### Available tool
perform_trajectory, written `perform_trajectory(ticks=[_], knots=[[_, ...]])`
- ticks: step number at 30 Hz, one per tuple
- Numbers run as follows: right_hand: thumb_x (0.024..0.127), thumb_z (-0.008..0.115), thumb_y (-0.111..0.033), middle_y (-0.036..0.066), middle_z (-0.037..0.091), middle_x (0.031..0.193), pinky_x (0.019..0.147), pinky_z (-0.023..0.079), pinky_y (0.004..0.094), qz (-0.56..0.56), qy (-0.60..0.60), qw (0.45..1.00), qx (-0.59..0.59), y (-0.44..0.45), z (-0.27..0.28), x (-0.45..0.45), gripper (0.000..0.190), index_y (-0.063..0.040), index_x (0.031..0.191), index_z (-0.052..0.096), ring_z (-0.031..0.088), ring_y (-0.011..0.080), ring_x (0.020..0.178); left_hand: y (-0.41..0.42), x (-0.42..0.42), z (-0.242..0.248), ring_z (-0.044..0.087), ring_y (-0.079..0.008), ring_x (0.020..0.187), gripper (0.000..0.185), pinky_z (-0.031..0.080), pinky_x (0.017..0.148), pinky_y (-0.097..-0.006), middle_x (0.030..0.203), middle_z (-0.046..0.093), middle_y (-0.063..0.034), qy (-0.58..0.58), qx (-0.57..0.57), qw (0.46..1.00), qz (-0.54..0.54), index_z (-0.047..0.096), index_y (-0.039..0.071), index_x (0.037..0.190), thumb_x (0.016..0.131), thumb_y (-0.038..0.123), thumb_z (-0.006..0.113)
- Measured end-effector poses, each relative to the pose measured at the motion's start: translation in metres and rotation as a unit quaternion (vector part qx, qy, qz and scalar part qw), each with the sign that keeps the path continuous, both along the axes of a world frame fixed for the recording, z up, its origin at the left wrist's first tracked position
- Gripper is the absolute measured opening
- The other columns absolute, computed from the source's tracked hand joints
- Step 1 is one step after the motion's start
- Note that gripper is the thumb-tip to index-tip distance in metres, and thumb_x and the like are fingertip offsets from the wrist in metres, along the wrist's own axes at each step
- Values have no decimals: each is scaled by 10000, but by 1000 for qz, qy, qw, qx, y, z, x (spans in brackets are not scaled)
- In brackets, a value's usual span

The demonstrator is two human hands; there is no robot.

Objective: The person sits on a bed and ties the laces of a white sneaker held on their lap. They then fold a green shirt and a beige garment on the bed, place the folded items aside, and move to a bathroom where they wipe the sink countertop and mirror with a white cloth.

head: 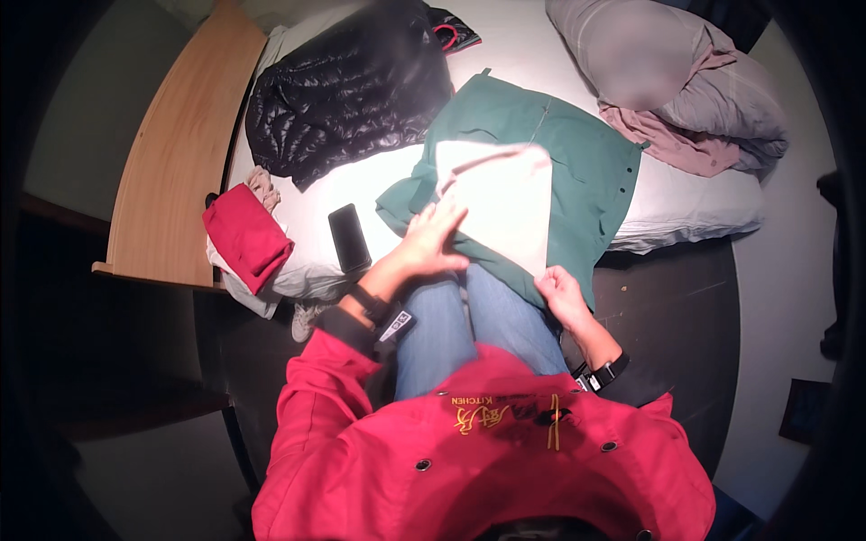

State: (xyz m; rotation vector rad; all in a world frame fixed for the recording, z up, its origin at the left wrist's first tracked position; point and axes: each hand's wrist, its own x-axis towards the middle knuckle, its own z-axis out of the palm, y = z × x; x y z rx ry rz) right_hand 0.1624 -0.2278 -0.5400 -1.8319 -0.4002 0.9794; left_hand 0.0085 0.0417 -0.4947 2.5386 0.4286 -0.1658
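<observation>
A white cloth (507,209), its top edge partly folded over, lies on a green garment (595,176) spread over the bed's edge and my knees. With fingers spread, my left hand (436,233) rests at the cloth's left edge; whether it presses on the cloth or the garment I cannot tell. My right hand (560,291) pinches the cloth's lower right corner between thumb and fingers. The garment has dark snaps near its right edge and a seam at the upper middle.
A black puffer jacket (345,95) lies on the white bed sheet (311,203). Nearer are a black smartphone (350,237) and a folded red cloth (247,233). A wooden bed board (183,149) stands left; a grey quilt (731,101) and pink fabric (683,142) lie right.
</observation>
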Motion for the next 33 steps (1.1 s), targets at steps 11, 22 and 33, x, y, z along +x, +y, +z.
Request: perform_trajectory(ticks=[11, 22, 33], knots=[[738, 778, -151, 213, 560, 1183, 970, 476, 421, 231, -397, 887, -58, -7, 6, -4, 825, -57, 1441, 356, 559, 378, 1115, 27, 30, -62, 623, -355, 954, 377, 507, 844, -459, 1262, 586, -154, -30, 164, 986, -17, 606, 128, 1187, 818, 67, 559], [652, 702, 5, 65, 549, 822, 1008, 360, 477, 424, -332, 833, 128, -66, 91, 9, 395, -104, 1029, 658, 580, 267, 885, -18, -44, 86, 672, -352, 816, 220, 546, 706, -451, 833, 663, -138, 89, 120, 965, -214, 654, 101, 927, 709, 71, 655], [852, 672, -193, 190, 655, 960, 799, 510, 388, 228, -324, 916, 71, 0, 149, 158, 336, -7, 1125, 607, 646, 314, 883, 74, 118, 132, 658, -358, 806, 167, 534, 710, -433, 833, 673, -180, -60, 190, 964, -179, 700, 54, 906, 759, 124, 664]])
